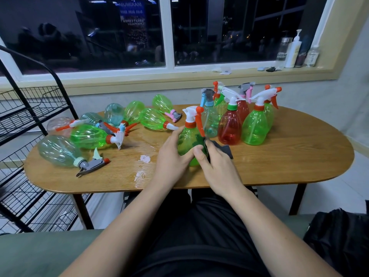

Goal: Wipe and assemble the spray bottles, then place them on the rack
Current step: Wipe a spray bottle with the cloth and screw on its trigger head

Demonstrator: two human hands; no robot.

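The person's left hand grips a green spray bottle around its body, upright at the near middle of the wooden surface. The bottle's white-and-orange trigger head is on. The right hand clutches a dark grey cloth pressed against the bottle's side. To the left, the lying bottles, clear and green, rest on their sides. To the right, the standing bottles, red, green and clear, are see-through, with a thin tube visible inside some. A black wire rack stands beside the surface's left end.
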